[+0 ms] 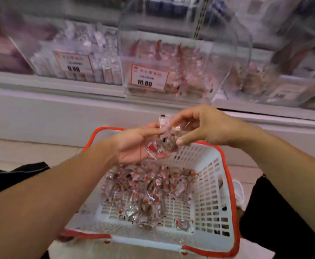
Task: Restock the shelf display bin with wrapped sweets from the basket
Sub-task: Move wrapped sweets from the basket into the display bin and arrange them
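A white mesh basket with a red rim sits on the floor below me, holding a heap of clear-and-red wrapped sweets. Above it both hands meet around a small bunch of the same sweets. My left hand cups them from underneath, palm up. My right hand pinches the bunch from above with thumb and fingers. Straight ahead on the shelf stands a clear display bin with red-wrapped sweets inside and a price tag reading 10.80.
A second clear bin with a 9.80 tag stands to the left, and another bin to the right. A white shelf ledge runs across below the bins. My dark-clothed knees flank the basket.
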Demonstrator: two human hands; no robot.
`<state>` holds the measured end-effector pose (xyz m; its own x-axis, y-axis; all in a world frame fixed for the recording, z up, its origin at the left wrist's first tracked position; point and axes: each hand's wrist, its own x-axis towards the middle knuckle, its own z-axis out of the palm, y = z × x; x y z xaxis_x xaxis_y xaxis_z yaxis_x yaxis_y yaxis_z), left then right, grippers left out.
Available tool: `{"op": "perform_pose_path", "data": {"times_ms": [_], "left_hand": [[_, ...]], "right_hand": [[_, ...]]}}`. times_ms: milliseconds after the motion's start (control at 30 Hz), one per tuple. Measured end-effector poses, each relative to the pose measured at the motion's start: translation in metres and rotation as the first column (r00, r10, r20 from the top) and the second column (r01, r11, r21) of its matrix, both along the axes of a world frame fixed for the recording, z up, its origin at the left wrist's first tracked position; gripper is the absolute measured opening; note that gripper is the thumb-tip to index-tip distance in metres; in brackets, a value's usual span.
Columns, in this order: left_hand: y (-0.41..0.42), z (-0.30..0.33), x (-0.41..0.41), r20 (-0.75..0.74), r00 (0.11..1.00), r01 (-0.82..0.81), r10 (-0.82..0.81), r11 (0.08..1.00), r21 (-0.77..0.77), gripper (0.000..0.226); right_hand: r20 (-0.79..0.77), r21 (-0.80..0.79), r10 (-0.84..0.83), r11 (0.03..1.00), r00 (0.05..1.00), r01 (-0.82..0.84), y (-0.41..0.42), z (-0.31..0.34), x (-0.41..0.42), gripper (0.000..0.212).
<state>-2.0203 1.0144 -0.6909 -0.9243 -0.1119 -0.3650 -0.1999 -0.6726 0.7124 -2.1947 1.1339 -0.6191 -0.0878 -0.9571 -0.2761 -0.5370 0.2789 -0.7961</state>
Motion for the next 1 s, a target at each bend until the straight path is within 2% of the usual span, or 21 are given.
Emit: {"op": "perform_pose_path", "data": {"times_ms": [67,167,267,367,467,567,767,1000], "left_hand": [[-0.009,0.043,0.003,-0.065,0.990,0.124,-0.121,0.992,0.035,0.038],[-0.016,0.094,0.007,-0.052,0.977,0.200,-0.209,0.970,-0.136,0.034],[-0.015,0.124,0.009,0.027,0.989,0.147,-0.147,0.935,-0.323,0.041],[-0.012,0.133,0.009,0.039,0.997,0.074,-0.065,0.951,-0.300,0.050],[-0.014,0.133,-0.001,0.074,0.997,0.002,0.024,0.943,-0.332,0.049],[-0.019,0.134,-0.010,0.098,0.987,-0.074,0.126,0.906,-0.418,0.047],[-0.025,0.134,-0.013,0.060,0.986,-0.114,0.154,0.895,-0.432,0.030],[-0.019,0.129,-0.019,0.025,0.968,-0.224,0.249,0.907,-0.357,0.029]], "right_hand": [[-0.014,-0.129,-0.031,0.991,0.999,0.029,0.002,0.029,0.002,0.063],[-0.131,-0.240,0.011,0.970,0.991,-0.042,0.002,0.067,0.009,0.079],[-0.256,-0.268,0.045,0.956,0.966,-0.116,-0.005,0.092,0.015,0.078],[-0.299,-0.373,-0.019,0.923,0.954,-0.099,-0.012,0.097,0.014,0.069],[-0.242,-0.442,-0.124,0.897,0.962,0.004,-0.017,0.085,0.012,0.069],[-0.273,-0.457,-0.167,0.889,0.947,0.025,-0.024,0.076,0.011,0.078],[-0.218,-0.426,-0.166,0.903,0.962,0.059,-0.026,0.061,0.020,0.107],[-0.122,-0.334,-0.059,0.942,0.991,0.014,-0.013,0.047,0.031,0.101]]}}
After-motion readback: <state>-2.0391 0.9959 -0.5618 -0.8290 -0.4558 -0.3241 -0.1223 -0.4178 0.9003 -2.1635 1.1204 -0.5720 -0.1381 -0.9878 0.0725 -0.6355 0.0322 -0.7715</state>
